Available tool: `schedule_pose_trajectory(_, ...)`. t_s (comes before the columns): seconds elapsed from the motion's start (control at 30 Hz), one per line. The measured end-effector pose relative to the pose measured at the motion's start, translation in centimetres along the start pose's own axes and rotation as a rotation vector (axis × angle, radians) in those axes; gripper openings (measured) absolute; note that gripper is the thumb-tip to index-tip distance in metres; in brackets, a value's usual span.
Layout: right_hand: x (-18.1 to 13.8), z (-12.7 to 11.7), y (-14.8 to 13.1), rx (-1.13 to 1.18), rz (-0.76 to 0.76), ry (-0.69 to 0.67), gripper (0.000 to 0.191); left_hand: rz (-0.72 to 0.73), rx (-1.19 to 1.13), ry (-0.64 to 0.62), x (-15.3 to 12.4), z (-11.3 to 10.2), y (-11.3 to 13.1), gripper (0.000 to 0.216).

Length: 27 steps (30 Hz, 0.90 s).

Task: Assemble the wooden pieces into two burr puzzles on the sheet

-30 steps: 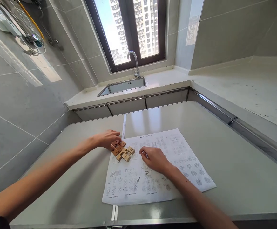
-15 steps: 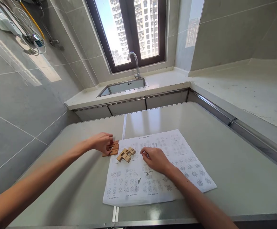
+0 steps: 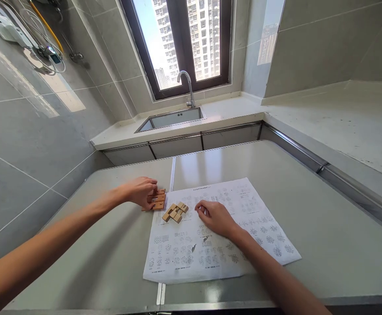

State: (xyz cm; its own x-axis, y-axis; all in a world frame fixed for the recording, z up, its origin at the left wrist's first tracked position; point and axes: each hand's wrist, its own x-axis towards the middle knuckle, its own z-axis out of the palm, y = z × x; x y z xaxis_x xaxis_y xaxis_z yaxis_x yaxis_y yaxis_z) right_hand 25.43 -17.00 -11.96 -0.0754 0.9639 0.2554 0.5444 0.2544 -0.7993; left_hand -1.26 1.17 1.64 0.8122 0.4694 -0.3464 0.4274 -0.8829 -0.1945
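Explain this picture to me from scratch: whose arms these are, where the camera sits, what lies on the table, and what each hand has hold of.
There is no machine here. A camera worn on a person's head looks forward and down, so both arms are that person's own. The left hand rests on a few flat wooden pieces at the left edge of a printed sheet covered in small diagrams. The right hand lies loosely curled on the sheet, holding nothing visible. Between the hands sits a small cluster of wooden blocks, touched by neither. Everything lies on a grey table. Behind are a sink, a tap and a window.
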Motion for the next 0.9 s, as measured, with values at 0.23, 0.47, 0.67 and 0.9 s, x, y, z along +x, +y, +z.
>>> schedule_pose_trajectory(0.23, 1.1, -1.3, -0.1, 0.952, 0.396, -0.068, 0.047, 0.216, 0.096, 0.125, 1.5, -5.8, 4.2, 0.021)
schedule_pose_trajectory(0.47, 0.8, -3.0, -0.8, 1.520, 0.499, -0.421, 0.080, 0.576, 0.073, 0.268, 4.8, -8.6, 11.4, 0.024)
schedule_pose_trajectory(0.67, 0.8, -2.9, -0.6, 1.450, 0.539, -0.502, 0.054, 0.788, 0.105, 0.380, 7.6, -7.7, 14.1, 0.017)
schedule_pose_trajectory(0.9, 1.5, -2.5, 1.0, 1.522, 0.456, -0.273, 0.022, 0.635, 0.094, 0.416, 8.4, -7.5, 12.9, 0.009)
